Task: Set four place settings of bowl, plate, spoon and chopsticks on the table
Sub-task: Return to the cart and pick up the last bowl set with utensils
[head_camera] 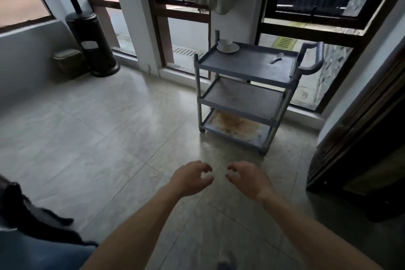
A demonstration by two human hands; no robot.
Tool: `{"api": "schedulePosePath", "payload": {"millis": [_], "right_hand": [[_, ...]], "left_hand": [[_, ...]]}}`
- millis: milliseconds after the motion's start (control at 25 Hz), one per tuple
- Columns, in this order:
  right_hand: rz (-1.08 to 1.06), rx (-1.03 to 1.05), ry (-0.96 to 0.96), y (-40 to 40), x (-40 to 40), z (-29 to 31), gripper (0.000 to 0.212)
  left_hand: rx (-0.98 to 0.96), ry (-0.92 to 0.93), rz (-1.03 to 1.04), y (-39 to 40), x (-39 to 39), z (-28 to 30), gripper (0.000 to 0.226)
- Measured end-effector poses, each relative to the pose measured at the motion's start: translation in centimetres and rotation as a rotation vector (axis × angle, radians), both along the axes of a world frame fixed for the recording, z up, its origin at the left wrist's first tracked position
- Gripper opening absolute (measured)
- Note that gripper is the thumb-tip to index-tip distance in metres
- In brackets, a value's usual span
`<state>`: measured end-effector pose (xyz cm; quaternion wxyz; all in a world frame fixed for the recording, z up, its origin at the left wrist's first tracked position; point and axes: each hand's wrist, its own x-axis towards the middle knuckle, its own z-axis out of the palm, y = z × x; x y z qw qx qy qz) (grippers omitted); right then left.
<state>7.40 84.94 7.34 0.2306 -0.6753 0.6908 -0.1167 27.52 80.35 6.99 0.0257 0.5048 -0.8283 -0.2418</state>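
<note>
Both hands are stretched forward above the tiled floor (98, 129), near each other and not touching. The left hand (190, 178) has loosely curled fingers (206, 169) and holds nothing; the right hand (247, 178) is the same. Well ahead stands a grey three-shelf trolley (243, 98) beside the window. On its top shelf, at the far left corner, a white bowl (225, 42) sits on a white plate (229, 48). A spoon (277, 57) lies near the right side of this shelf.
</note>
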Motion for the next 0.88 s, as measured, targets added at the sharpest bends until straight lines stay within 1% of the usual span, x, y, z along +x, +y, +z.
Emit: {"api": "schedulePosePath", "payload": {"millis": [200, 520, 640, 800, 880], "right_hand": [[0.030, -0.028, 0.044, -10.4, -3.3, 0.2, 0.035], [0.019, 0.011, 0.041, -24.3, -6.4, -0.2, 0.035], [-0.028, 0.016, 0.017, -30.4, -6.7, -0.5, 0.031], [-0.124, -0.003, 0.030, -39.1, -7.2, -0.4, 0.036], [-0.161, 0.014, 0.020, -43.1, -7.4, -0.4, 0.034]], "left_hand": [[-0.022, -0.048, 0.018, -9.3, -2.6, 0.7, 0.044], [-0.018, -0.003, 0.042, -23.6, -4.8, 0.8, 0.043], [-0.019, 0.013, 0.015, -30.2, -5.5, 0.3, 0.042], [-0.017, 0.043, -0.034, -40.0, -6.4, -0.2, 0.041], [-0.012, 0.057, -0.066, -44.6, -6.9, -0.4, 0.040]]}}
